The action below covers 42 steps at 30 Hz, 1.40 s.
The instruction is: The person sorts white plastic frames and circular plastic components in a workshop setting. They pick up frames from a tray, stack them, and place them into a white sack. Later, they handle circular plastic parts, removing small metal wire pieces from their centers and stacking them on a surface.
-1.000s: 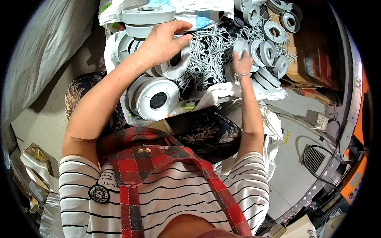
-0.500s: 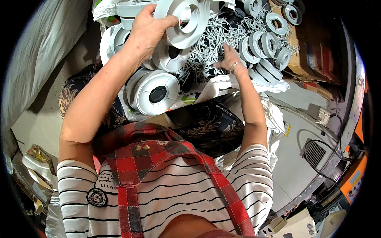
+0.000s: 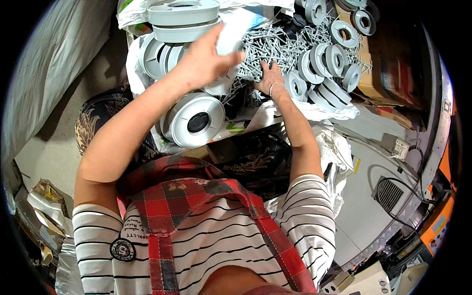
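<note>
Pins [image 3: 263,49], rings [image 3: 215,123] amid white sacking [image 3: 265,115]

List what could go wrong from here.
The motion-blurred, pale grey plastic ring in the left hand might slip from between thumb and fingers. The two thick, grey plastic rings stacked near that hand could topple if knocked. The loose, thin grey rod-like pieces at the right hand may scatter or poke its fingers.

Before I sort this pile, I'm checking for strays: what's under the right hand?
Pale pins show just beyond the right hand. Whatever lies directly beneath its palm is covered, so I cannot tell.
</note>
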Each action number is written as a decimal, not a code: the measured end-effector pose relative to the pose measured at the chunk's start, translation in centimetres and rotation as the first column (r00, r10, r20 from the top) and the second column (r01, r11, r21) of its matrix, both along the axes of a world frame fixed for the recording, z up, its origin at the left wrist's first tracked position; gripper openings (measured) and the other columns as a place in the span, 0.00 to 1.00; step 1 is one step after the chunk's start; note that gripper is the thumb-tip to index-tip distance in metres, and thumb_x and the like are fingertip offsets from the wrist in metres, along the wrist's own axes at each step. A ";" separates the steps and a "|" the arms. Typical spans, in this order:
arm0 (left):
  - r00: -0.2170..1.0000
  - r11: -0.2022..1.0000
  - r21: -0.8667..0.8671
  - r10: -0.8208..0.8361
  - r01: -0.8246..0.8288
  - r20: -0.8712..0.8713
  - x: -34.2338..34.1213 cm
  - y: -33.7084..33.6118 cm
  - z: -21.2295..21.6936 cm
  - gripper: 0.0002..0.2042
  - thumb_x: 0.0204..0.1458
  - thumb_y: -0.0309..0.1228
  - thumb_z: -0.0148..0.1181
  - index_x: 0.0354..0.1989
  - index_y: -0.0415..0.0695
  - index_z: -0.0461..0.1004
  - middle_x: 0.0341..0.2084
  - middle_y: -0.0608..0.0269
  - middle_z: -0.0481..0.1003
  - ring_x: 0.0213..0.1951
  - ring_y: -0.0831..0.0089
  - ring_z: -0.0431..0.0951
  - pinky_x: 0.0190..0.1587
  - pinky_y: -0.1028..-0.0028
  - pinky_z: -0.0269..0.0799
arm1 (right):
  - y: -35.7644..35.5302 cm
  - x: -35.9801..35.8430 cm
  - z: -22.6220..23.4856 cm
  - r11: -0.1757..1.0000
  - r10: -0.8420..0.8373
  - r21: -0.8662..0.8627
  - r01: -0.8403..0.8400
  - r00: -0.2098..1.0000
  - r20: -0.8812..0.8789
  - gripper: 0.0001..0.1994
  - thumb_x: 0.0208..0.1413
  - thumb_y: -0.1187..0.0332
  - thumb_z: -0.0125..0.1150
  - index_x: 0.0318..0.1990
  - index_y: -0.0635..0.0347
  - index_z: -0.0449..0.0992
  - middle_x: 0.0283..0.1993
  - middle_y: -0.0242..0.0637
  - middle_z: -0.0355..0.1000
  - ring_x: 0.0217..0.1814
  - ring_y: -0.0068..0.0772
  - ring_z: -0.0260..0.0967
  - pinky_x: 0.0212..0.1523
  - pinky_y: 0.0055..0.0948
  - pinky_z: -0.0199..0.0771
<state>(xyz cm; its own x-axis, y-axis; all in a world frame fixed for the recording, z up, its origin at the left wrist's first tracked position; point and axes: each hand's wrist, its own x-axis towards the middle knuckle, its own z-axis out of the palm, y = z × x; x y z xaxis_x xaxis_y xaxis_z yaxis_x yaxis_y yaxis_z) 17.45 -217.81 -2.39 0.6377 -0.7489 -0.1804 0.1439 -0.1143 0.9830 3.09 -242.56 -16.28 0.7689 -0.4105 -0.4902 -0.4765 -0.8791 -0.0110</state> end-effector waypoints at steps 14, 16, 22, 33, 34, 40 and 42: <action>0.983 0.990 0.140 -0.001 -0.025 0.182 0.7 0.6 0.0 0.27 0.46 0.44 0.61 0.49 0.37 0.69 0.37 0.50 0.76 0.40 0.62 0.77 0.45 0.69 0.70 | 0.0 1.2 1.2 0.998 0.054 -0.015 -0.056 0.993 -0.105 0.40 0.37 0.56 0.70 0.61 0.44 0.58 0.64 0.50 0.49 0.64 0.55 0.51 0.59 0.43 0.61; 0.984 0.987 0.158 -0.017 -0.012 0.178 0.6 0.4 0.1 0.27 0.45 0.45 0.62 0.49 0.38 0.69 0.36 0.52 0.76 0.40 0.64 0.77 0.45 0.69 0.70 | 0.8 0.4 -1.0 0.989 0.059 -0.132 -0.066 0.997 -0.050 0.41 0.38 0.56 0.70 0.63 0.43 0.55 0.66 0.51 0.46 0.64 0.54 0.51 0.60 0.43 0.61; 0.991 0.991 0.136 -0.007 -0.011 0.132 0.7 0.7 -0.3 0.27 0.45 0.47 0.63 0.48 0.38 0.71 0.35 0.55 0.77 0.37 0.68 0.77 0.43 0.71 0.71 | 0.2 1.5 -0.2 0.988 0.105 -0.113 -0.109 0.994 -0.034 0.31 0.40 0.53 0.67 0.55 0.46 0.66 0.53 0.40 0.60 0.59 0.48 0.56 0.53 0.42 0.67; 0.975 0.995 0.014 0.101 -0.100 -0.196 1.2 1.2 2.0 0.20 0.48 0.40 0.64 0.45 0.39 0.72 0.34 0.63 0.75 0.33 0.78 0.74 0.38 0.76 0.70 | -6.1 -2.5 5.1 0.957 -0.276 0.198 0.210 0.868 0.414 0.29 0.31 0.60 0.73 0.43 0.65 0.73 0.44 0.45 0.73 0.46 0.41 0.71 0.47 0.31 0.69; 0.969 0.989 -0.044 0.128 -0.140 -0.212 1.1 1.2 2.3 0.18 0.49 0.40 0.64 0.42 0.40 0.73 0.31 0.65 0.74 0.31 0.79 0.72 0.35 0.77 0.69 | -6.4 -2.8 5.9 0.926 -0.352 0.317 0.207 0.779 0.519 0.25 0.31 0.64 0.74 0.38 0.68 0.73 0.35 0.41 0.76 0.37 0.33 0.73 0.42 0.28 0.71; 0.977 0.987 -0.091 0.118 -0.135 -0.176 1.5 1.4 2.5 0.15 0.49 0.41 0.63 0.34 0.42 0.73 0.28 0.69 0.73 0.30 0.81 0.71 0.34 0.78 0.66 | -5.5 -3.2 14.8 0.453 -0.866 0.860 0.234 0.344 0.362 0.15 0.40 0.77 0.68 0.36 0.66 0.69 0.30 0.40 0.73 0.27 0.31 0.73 0.21 0.31 0.80; 0.978 0.985 -0.106 0.120 -0.139 -0.168 1.4 1.1 2.5 0.15 0.48 0.41 0.64 0.36 0.41 0.73 0.29 0.68 0.74 0.31 0.80 0.71 0.37 0.77 0.66 | -6.2 -4.4 16.3 0.356 -0.913 0.926 0.124 0.259 0.316 0.18 0.41 0.79 0.66 0.39 0.64 0.64 0.33 0.46 0.72 0.29 0.36 0.73 0.22 0.37 0.82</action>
